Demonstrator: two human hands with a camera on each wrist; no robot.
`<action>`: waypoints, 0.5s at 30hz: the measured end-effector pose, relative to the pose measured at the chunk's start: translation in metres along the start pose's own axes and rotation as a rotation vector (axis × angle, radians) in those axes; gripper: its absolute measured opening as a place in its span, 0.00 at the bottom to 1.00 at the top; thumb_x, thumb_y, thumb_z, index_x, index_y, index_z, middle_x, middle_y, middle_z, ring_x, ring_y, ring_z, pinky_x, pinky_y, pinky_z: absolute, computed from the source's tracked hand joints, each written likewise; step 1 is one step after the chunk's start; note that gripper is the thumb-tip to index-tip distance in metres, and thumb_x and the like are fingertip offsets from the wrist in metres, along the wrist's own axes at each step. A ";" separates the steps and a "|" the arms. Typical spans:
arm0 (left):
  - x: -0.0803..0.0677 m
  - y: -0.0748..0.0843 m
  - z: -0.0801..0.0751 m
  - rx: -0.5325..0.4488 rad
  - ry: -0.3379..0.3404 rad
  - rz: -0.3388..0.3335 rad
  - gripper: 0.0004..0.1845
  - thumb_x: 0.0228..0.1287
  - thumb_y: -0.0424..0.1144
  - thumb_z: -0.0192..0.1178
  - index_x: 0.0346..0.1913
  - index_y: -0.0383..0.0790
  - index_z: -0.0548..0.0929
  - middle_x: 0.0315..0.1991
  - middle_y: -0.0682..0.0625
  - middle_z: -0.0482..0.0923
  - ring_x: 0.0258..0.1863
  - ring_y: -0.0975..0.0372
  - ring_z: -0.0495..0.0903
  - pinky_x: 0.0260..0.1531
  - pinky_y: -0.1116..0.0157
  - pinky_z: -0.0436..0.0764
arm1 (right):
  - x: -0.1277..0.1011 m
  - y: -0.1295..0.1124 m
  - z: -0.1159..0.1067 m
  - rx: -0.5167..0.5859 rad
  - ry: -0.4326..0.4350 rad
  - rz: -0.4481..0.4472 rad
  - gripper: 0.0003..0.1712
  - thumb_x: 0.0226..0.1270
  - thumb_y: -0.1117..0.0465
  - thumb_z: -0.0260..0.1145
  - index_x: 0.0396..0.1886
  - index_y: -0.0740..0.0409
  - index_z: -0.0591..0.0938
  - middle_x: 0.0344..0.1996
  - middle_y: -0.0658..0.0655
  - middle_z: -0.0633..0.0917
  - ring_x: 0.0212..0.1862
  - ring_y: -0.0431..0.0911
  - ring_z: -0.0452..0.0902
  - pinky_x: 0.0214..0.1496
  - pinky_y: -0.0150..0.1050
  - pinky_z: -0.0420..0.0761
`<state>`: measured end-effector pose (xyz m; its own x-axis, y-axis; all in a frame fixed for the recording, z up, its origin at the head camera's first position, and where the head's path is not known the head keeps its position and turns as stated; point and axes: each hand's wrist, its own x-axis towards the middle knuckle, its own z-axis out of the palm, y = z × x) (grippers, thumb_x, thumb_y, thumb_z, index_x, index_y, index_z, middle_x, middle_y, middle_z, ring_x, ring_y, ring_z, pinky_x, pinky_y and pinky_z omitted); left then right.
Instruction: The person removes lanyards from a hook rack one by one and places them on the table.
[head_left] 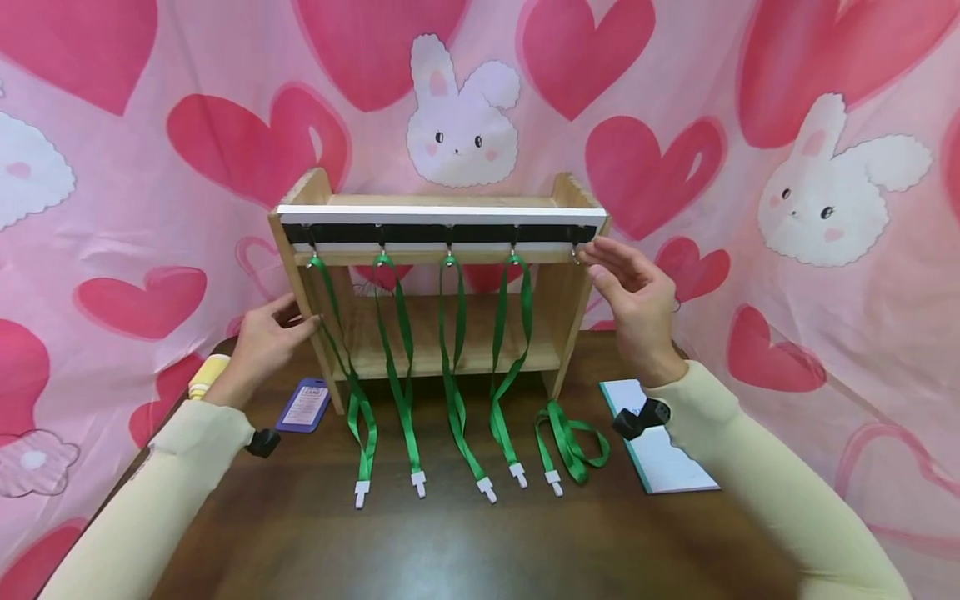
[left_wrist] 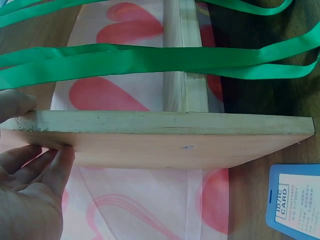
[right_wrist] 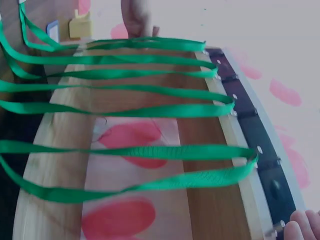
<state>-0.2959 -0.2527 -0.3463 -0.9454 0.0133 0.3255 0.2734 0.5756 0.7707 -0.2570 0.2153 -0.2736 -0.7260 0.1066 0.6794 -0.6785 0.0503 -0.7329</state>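
Standing on the dark table before a pink heart-and-bunny cloth: a small wooden shelf with a black hook strip along its top front. Steadied at its left side panel by the left hand, fingers fairly straight and lying against the wood, thumb on the panel's front edge, gripping nothing. Reached to the strip's right end by the right hand, fingers relaxed and spread, tips beside the fifth hook, nothing pinched.

Judged about four-fifths done: four green lanyards already looped on the first four hooks, white clips trailing onto the table. Left undone: the fifth hook bare, and one more lanyard lying coiled on the table just right of the hung ones, below the right hand and untouched.

Lying about as well: a white notebook at right, a blue card holder and a yellow thing at left.
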 end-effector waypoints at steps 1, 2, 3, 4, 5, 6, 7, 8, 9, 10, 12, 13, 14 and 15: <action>0.000 -0.001 0.000 0.000 0.004 0.004 0.33 0.71 0.48 0.62 0.74 0.38 0.70 0.66 0.32 0.76 0.59 0.44 0.81 0.42 0.85 0.78 | 0.000 0.000 0.004 -0.006 -0.012 -0.001 0.22 0.69 0.66 0.67 0.61 0.68 0.80 0.54 0.59 0.88 0.54 0.41 0.87 0.60 0.29 0.83; 0.000 -0.001 0.000 -0.002 0.006 0.007 0.33 0.71 0.48 0.62 0.74 0.38 0.70 0.66 0.32 0.76 0.59 0.44 0.81 0.42 0.86 0.78 | 0.000 0.001 0.008 -0.005 -0.025 0.001 0.22 0.69 0.67 0.67 0.61 0.69 0.80 0.54 0.58 0.89 0.54 0.41 0.87 0.60 0.30 0.83; 0.000 -0.001 0.000 -0.003 0.005 0.005 0.33 0.71 0.48 0.62 0.74 0.38 0.70 0.66 0.32 0.76 0.59 0.44 0.81 0.42 0.86 0.78 | 0.000 0.002 0.012 -0.007 -0.033 0.004 0.22 0.68 0.68 0.67 0.61 0.69 0.80 0.53 0.57 0.89 0.53 0.40 0.87 0.60 0.30 0.83; 0.001 0.000 0.000 -0.007 0.004 0.003 0.33 0.71 0.48 0.62 0.74 0.38 0.70 0.66 0.32 0.76 0.60 0.44 0.81 0.43 0.85 0.79 | 0.000 0.003 0.016 -0.006 -0.039 0.007 0.21 0.68 0.69 0.68 0.60 0.69 0.81 0.53 0.58 0.89 0.53 0.39 0.87 0.60 0.30 0.83; 0.001 0.000 0.000 -0.008 0.002 0.001 0.33 0.71 0.48 0.62 0.74 0.38 0.69 0.67 0.32 0.76 0.60 0.44 0.81 0.44 0.84 0.79 | 0.000 0.005 0.021 -0.007 -0.047 0.012 0.21 0.68 0.69 0.67 0.60 0.69 0.81 0.54 0.59 0.88 0.53 0.39 0.87 0.60 0.30 0.84; 0.002 0.001 0.000 -0.009 0.002 0.002 0.34 0.71 0.48 0.62 0.74 0.38 0.69 0.67 0.32 0.76 0.60 0.44 0.81 0.44 0.83 0.80 | -0.001 0.006 0.025 -0.004 -0.056 0.021 0.20 0.68 0.70 0.67 0.60 0.68 0.81 0.54 0.62 0.88 0.54 0.40 0.87 0.59 0.30 0.84; 0.002 0.002 -0.001 -0.008 0.000 0.004 0.34 0.71 0.48 0.62 0.75 0.38 0.69 0.67 0.32 0.75 0.60 0.43 0.80 0.45 0.81 0.81 | -0.002 0.009 0.029 -0.006 -0.062 0.022 0.20 0.68 0.71 0.67 0.59 0.69 0.81 0.55 0.64 0.87 0.55 0.41 0.87 0.59 0.30 0.84; 0.002 0.003 -0.001 -0.009 -0.003 0.004 0.34 0.71 0.48 0.62 0.75 0.38 0.68 0.67 0.32 0.75 0.62 0.40 0.79 0.46 0.79 0.82 | -0.003 0.011 0.034 -0.007 -0.068 0.028 0.21 0.68 0.72 0.67 0.60 0.69 0.81 0.56 0.66 0.86 0.56 0.42 0.87 0.59 0.30 0.84; 0.002 0.003 -0.001 -0.006 -0.006 0.002 0.34 0.71 0.49 0.61 0.75 0.38 0.68 0.67 0.32 0.75 0.62 0.40 0.79 0.46 0.78 0.82 | -0.004 0.013 0.038 -0.011 -0.073 0.034 0.21 0.67 0.72 0.67 0.60 0.68 0.81 0.57 0.68 0.85 0.57 0.44 0.86 0.59 0.30 0.84; 0.002 0.003 -0.001 -0.002 -0.006 0.004 0.34 0.72 0.49 0.61 0.75 0.38 0.68 0.67 0.32 0.75 0.62 0.40 0.79 0.47 0.77 0.82 | -0.005 0.015 0.042 -0.022 -0.080 0.041 0.21 0.67 0.72 0.67 0.60 0.68 0.81 0.57 0.69 0.85 0.58 0.45 0.86 0.59 0.30 0.84; 0.000 0.002 -0.001 0.005 -0.006 0.010 0.34 0.72 0.48 0.62 0.74 0.37 0.69 0.67 0.31 0.75 0.61 0.39 0.80 0.47 0.77 0.83 | -0.008 0.019 0.049 -0.038 -0.088 0.064 0.22 0.67 0.72 0.67 0.61 0.66 0.81 0.58 0.67 0.85 0.59 0.46 0.85 0.59 0.29 0.84; -0.001 0.002 -0.001 0.009 -0.007 0.009 0.34 0.72 0.48 0.62 0.74 0.37 0.69 0.67 0.31 0.75 0.61 0.39 0.80 0.47 0.76 0.83 | -0.009 0.021 0.053 -0.047 -0.086 0.071 0.22 0.67 0.71 0.68 0.61 0.66 0.81 0.58 0.66 0.85 0.59 0.47 0.85 0.59 0.28 0.83; -0.002 0.002 -0.001 0.008 -0.010 0.006 0.34 0.72 0.48 0.62 0.75 0.37 0.68 0.67 0.32 0.75 0.61 0.39 0.80 0.47 0.75 0.83 | -0.009 0.022 0.056 -0.052 -0.083 0.084 0.23 0.67 0.70 0.68 0.61 0.65 0.81 0.59 0.65 0.85 0.59 0.46 0.85 0.59 0.28 0.83; -0.002 0.002 -0.001 0.010 -0.011 0.003 0.34 0.72 0.48 0.62 0.75 0.38 0.68 0.67 0.32 0.75 0.61 0.39 0.80 0.48 0.73 0.83 | -0.010 0.024 0.059 -0.049 -0.078 0.095 0.23 0.67 0.70 0.68 0.62 0.65 0.81 0.59 0.65 0.85 0.59 0.46 0.85 0.58 0.28 0.84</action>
<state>-0.2931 -0.2528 -0.3452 -0.9465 0.0246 0.3218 0.2750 0.5835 0.7642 -0.2726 0.1569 -0.2956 -0.7943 0.0355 0.6065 -0.6016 0.0925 -0.7934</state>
